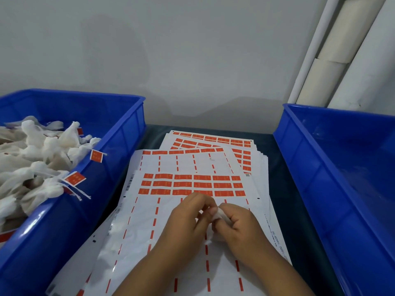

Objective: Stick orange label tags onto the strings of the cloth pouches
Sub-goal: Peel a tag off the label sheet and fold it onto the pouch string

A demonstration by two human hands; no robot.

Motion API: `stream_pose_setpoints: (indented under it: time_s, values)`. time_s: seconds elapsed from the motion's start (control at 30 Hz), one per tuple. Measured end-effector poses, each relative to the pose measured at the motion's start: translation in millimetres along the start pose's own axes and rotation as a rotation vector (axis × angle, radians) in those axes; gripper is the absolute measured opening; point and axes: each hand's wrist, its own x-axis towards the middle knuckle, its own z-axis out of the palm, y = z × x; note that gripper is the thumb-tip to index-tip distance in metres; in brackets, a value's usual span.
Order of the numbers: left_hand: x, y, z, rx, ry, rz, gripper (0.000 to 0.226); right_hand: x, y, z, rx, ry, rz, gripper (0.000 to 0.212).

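Hands [213, 218] pinch white pouch [220, 216] over label sheet [149, 221].

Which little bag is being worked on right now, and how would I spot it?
Start at the label sheet between the two blue bins. Near its front edge, both hands meet; the pouch is the white cloth pinched between them, the only one outside the left bin.

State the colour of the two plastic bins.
Blue plastic bins, in the head view.
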Motion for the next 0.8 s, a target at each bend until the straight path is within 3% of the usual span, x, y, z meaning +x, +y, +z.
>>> stream_pose_setpoints:
  time_s: [0.17, 0.37, 0.53, 0.8]
  values:
    - [-0.5, 4.0, -3.5, -0.054, 0.053, -0.075, 0.02, 0.1, 3.8, 6.5, -0.04, 0.088, -0.057, 0.015]
    - [2.2, 3.9, -2.6, -0.112, 0.057, -0.197, 0.018, -1.5, 5.9, 1.1, -0.115, 0.152, -0.083, 0.04]
    - [3.5, 3.7, -2.7, -0.246, 0.051, -0.292, 0.015, -3.0, -1.8, 2.1, 0.021, 0.155, -0.11, 0.012]
    - [4.0, 0.2, 2.0, -0.162, -0.03, -0.324, 0.017, -2.9, -2.1, 1.1, 0.1, 0.221, -0.041, 0.006]
